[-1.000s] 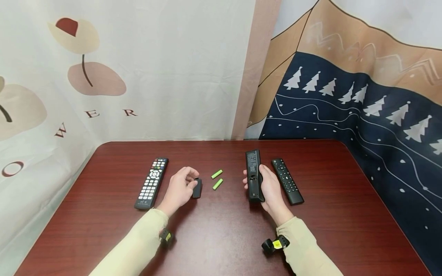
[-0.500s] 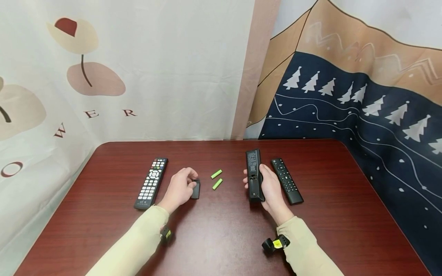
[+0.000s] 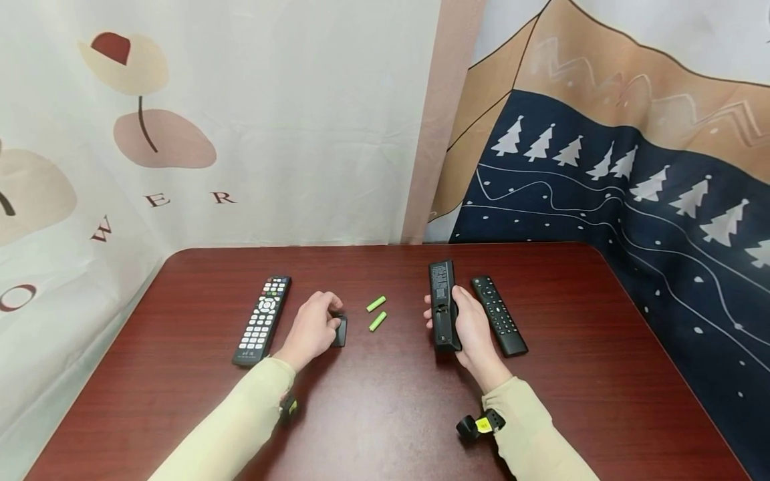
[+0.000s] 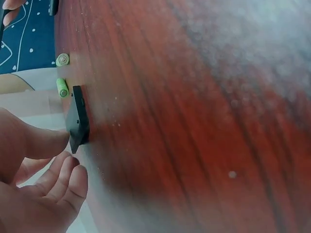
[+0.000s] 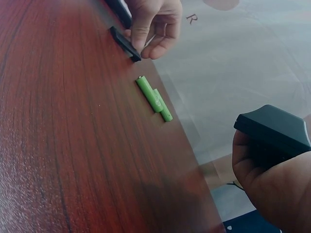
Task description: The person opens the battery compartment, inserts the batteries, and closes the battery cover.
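My left hand point(image 3: 309, 327) pinches a small black battery cover point(image 3: 341, 332) low over the table, left of the middle. In the left wrist view the thumb lies against the face of the cover point(image 4: 79, 119), with the other fingers bent close under its near end. To its right, two green batteries point(image 3: 376, 312) lie side by side on the wood. Back side up, a black remote control point(image 3: 444, 310) is gripped by my right hand point(image 3: 473, 327), its battery compartment uncovered. The right wrist view catches one end of this remote point(image 5: 274, 128) above the curled fingers.
A black remote with white buttons point(image 3: 262, 321) lies on the table at left. A slimmer black remote point(image 3: 500, 316) lies just right of my right hand. Printed curtains hang behind the reddish-brown table point(image 3: 385, 407).
The battery cover has tilted a little and its visible part has shifted slightly left and down by my left hand. My right hand holds the remote in the same place.
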The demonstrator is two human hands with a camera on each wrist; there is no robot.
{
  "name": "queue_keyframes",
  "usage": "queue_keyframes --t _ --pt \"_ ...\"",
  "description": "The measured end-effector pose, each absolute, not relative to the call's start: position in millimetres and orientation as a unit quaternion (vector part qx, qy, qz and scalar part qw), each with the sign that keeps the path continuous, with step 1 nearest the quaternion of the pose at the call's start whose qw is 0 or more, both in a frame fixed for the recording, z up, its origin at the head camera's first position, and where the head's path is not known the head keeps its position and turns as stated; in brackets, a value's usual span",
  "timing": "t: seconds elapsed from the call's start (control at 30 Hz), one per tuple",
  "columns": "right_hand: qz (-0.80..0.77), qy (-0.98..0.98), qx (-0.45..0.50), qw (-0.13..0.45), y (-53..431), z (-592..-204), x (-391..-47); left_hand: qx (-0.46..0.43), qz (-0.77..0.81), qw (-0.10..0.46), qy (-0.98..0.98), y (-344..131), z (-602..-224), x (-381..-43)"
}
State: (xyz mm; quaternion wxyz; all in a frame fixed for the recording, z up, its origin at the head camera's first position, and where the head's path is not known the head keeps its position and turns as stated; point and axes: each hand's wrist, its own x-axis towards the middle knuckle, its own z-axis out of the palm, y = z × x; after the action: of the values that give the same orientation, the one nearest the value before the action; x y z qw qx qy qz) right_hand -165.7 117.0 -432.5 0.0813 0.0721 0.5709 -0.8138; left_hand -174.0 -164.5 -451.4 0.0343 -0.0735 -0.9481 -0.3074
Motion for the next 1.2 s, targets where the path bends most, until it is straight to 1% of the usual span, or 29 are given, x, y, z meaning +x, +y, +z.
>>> queue_keyframes --t 0.2,0.6,1.2 --pt "-0.813 0.571 0.075 0.083 117 -432 -166 -0.093 -0.287 0.042 -0.952 -160 -449 -173" --pt "-0.812 0.573 0.080 0.080 117 -432 -165 -0.175 -0.281 0.064 -0.941 -148 -447 -172" --pt "-0.812 0.573 0.083 0.079 116 -432 -165 -0.244 -0.262 0.029 -0.933 -133 -445 -171"
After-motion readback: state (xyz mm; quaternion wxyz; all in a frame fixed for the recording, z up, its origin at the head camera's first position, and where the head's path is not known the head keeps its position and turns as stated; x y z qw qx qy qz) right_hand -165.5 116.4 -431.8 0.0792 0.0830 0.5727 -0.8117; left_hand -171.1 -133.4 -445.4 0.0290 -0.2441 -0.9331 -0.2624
